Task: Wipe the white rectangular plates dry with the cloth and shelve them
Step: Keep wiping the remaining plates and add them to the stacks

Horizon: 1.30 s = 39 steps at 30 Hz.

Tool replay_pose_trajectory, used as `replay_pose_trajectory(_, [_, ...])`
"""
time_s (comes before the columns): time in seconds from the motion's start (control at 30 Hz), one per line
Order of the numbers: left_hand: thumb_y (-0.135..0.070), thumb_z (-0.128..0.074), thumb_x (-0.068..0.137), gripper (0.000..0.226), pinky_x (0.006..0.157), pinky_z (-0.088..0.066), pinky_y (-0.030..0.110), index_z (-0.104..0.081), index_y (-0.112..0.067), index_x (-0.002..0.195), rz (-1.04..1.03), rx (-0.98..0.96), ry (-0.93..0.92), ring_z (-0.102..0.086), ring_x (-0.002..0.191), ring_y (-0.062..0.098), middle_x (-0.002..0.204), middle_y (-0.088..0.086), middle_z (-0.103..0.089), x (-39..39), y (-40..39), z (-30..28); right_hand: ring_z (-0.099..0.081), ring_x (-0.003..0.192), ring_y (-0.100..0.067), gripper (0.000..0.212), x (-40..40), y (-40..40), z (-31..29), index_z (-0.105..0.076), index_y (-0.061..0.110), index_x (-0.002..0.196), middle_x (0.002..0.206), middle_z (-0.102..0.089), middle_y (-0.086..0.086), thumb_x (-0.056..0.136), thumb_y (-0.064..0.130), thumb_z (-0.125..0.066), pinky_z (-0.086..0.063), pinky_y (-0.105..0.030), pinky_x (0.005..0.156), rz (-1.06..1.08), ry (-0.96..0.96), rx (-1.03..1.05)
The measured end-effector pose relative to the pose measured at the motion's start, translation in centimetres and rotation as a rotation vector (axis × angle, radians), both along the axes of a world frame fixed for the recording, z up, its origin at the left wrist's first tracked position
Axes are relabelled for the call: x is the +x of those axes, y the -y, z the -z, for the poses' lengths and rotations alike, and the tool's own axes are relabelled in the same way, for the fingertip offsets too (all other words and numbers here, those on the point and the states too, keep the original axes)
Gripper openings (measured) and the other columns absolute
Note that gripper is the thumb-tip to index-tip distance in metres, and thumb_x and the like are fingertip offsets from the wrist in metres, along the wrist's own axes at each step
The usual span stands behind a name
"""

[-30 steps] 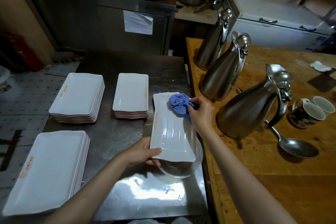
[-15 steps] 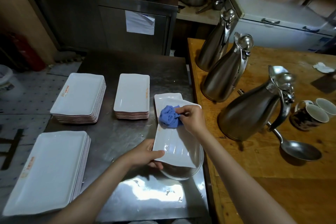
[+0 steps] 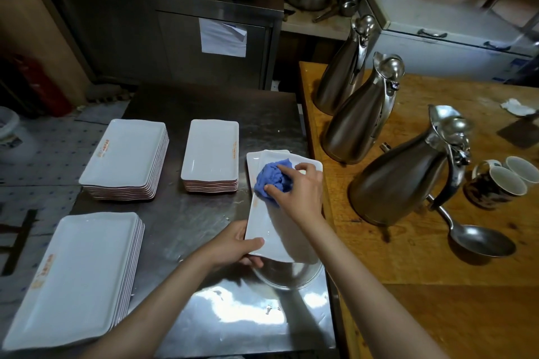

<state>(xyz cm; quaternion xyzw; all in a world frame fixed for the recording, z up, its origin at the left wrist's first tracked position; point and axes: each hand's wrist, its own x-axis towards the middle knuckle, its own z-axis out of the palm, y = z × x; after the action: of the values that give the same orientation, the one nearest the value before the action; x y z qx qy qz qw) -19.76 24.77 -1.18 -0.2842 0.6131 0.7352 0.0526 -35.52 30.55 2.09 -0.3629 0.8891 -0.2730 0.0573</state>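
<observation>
A white rectangular plate [image 3: 272, 230] is held above the steel table, tilted slightly. My left hand [image 3: 237, 245] grips its near left corner, thumb on top. My right hand [image 3: 300, 188] holds a bunched blue cloth [image 3: 271, 178] and presses it on the plate's far half. Another white plate [image 3: 253, 157] peeks out beneath it. Three stacks of white rectangular plates stand on the table: far left [image 3: 128, 154], far middle [image 3: 211, 151] and near left [image 3: 73, 277].
A metal bowl [image 3: 287, 274] lies under the held plate. Three steel jugs [image 3: 402, 175] stand on the wooden table [image 3: 437, 315] at the right, with mugs [image 3: 501, 183] and a ladle [image 3: 481, 239]. Steel cabinets and bowls fill the back.
My right hand has drawn the cloth from the plate's far right corner to its left side and a little nearer. The plate has turned slightly in my left hand.
</observation>
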Motion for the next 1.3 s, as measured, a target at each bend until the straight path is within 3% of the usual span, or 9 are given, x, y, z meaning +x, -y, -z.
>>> replay_pose_trajectory(0.17, [-0.007, -0.051, 0.097, 0.018, 0.05, -0.047, 0.015, -0.052, -0.015, 0.113, 0.016, -0.017, 0.0, -0.068, 0.058, 0.013, 0.09, -0.004, -0.071, 0.2, 0.1, -0.2, -0.048, 0.11, -0.02, 0.047, -0.6, 0.5, -0.4, -0.053, 0.02, 0.132, 0.121, -0.044, -0.008, 0.087, 0.017, -0.066, -0.037, -0.02, 0.095, -0.101, 0.287, -0.066])
replay_pose_trajectory(0.47, [-0.012, -0.056, 0.094, 0.015, 0.052, -0.046, 0.016, -0.053, -0.018, 0.109, 0.01, -0.02, -0.018, -0.07, 0.064, 0.016, 0.088, -0.007, -0.072, 0.5, 0.5, -0.1, -0.049, 0.097, -0.009, 0.041, -0.4, -0.9, -0.8, -0.066, 0.008, 0.115, 0.105, -0.054, 0.0, 0.082, -0.013, -0.052, -0.036, -0.002, 0.081, -0.411, 0.302, -0.029])
replay_pose_trajectory(0.6, [-0.01, -0.061, 0.091, 0.017, 0.054, -0.049, 0.018, -0.056, -0.017, 0.106, -0.01, 0.007, -0.045, -0.07, 0.068, 0.018, 0.081, -0.006, -0.072, 0.5, 0.9, -0.1, -0.054, 0.102, -0.007, 0.049, 0.4, -2.1, 0.0, -0.065, 0.013, 0.114, 0.111, -0.061, 0.0, 0.078, -0.016, -0.05, -0.043, -0.008, 0.085, -0.355, 0.363, -0.03])
replay_pose_trajectory(0.73, [-0.009, -0.067, 0.086, 0.023, 0.052, -0.049, 0.018, -0.059, -0.015, 0.107, -0.062, 0.047, -0.074, -0.069, 0.066, 0.017, 0.086, 0.0, -0.072, 0.5, 1.0, 0.1, -0.059, 0.099, -0.012, 0.04, 1.2, -3.1, 0.4, -0.065, 0.012, 0.107, 0.104, -0.063, 0.001, 0.078, -0.012, -0.052, -0.052, -0.028, 0.088, -0.374, 0.378, 0.003])
replay_pose_trajectory(0.83, [-0.005, -0.063, 0.089, 0.019, 0.051, -0.048, 0.017, -0.06, -0.016, 0.104, -0.091, 0.044, -0.078, -0.068, 0.062, 0.015, 0.079, -0.002, -0.072, 0.4, 1.0, 0.3, -0.056, 0.093, -0.013, 0.032, 1.6, -3.6, 0.5, -0.07, 0.009, 0.102, 0.102, -0.064, -0.005, 0.079, -0.009, -0.058, -0.049, -0.021, 0.085, -0.447, 0.316, 0.016])
replay_pose_trajectory(0.93, [-0.005, -0.062, 0.089, 0.026, 0.052, -0.049, 0.017, -0.06, -0.021, 0.108, -0.105, 0.056, -0.085, -0.067, 0.062, 0.015, 0.085, -0.002, -0.073, 0.5, 1.0, 0.4, -0.05, 0.092, -0.012, 0.029, 1.6, -4.3, 0.8, -0.072, 0.008, 0.102, 0.103, -0.055, -0.008, 0.079, -0.008, -0.063, -0.039, -0.006, 0.078, -0.471, 0.284, 0.033])
replay_pose_trajectory(1.03, [-0.006, -0.063, 0.088, 0.026, 0.05, -0.048, 0.016, -0.06, -0.019, 0.11, -0.124, 0.08, -0.074, -0.067, 0.059, 0.013, 0.087, -0.001, -0.073, 0.5, 0.9, 0.6, -0.044, 0.09, -0.009, 0.021, 1.8, -4.5, 0.8, -0.072, 0.003, 0.097, 0.104, -0.046, -0.006, 0.079, -0.006, -0.066, -0.034, -0.002, 0.076, -0.46, 0.27, -0.002])
replay_pose_trajectory(1.2, [-0.012, -0.063, 0.088, 0.025, 0.05, -0.048, 0.016, -0.057, -0.014, 0.113, -0.139, 0.087, -0.052, -0.068, 0.061, 0.011, 0.088, 0.001, -0.074, 0.4, 0.9, 1.0, -0.044, 0.104, -0.022, 0.014, 1.5, -4.6, 1.0, -0.075, 0.004, 0.089, 0.112, -0.047, -0.008, 0.078, -0.002, -0.069, -0.031, -0.002, 0.08, -0.453, 0.169, 0.012])
replay_pose_trajectory(1.3, [-0.012, -0.062, 0.089, 0.024, 0.051, -0.049, 0.016, -0.057, -0.017, 0.112, -0.159, 0.101, -0.056, -0.067, 0.062, 0.01, 0.085, -0.001, -0.074, 0.4, 1.0, 1.0, -0.039, 0.116, -0.014, 0.021, 1.9, -4.8, 0.6, -0.073, 0.001, 0.097, 0.128, -0.042, -0.009, 0.08, -0.007, -0.064, -0.029, 0.003, 0.087, -0.388, 0.257, -0.087])
